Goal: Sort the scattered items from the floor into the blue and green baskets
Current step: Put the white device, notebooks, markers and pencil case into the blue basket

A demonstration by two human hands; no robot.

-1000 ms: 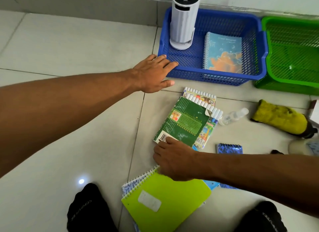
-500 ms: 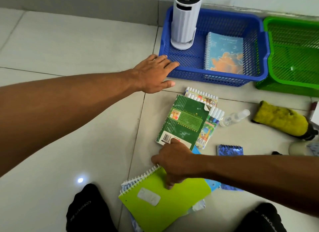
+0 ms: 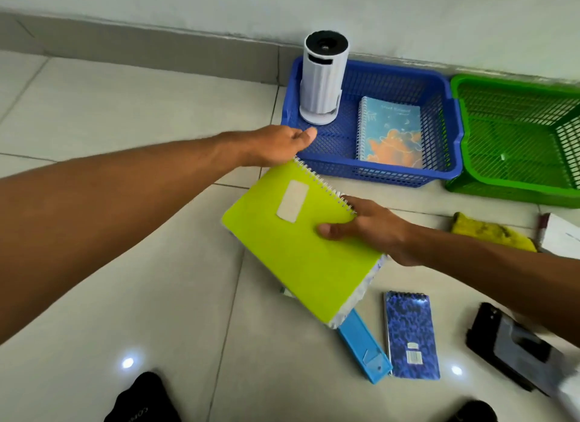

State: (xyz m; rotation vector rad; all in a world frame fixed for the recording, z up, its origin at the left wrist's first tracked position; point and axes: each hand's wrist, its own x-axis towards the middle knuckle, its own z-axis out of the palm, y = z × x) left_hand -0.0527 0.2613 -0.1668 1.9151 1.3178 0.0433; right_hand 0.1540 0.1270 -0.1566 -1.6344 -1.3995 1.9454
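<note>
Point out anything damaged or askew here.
The lime spiral notebook, gripped by the right hand and tilted, has frayed, ragged page edges along its lower right side. The white cylinder stands upright in the blue basket; nothing has spilled.

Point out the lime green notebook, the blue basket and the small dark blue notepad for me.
lime green notebook (image 3: pixel 301 249): head view, middle of its front cover.
blue basket (image 3: pixel 376 174): head view, near wall.
dark blue notepad (image 3: pixel 409 333): head view, middle of its cover, flat on the floor.

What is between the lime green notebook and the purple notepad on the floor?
A flat light-blue plastic case lies between the lime green spiral notebook and the purple patterned notepad, in the head view.
</note>
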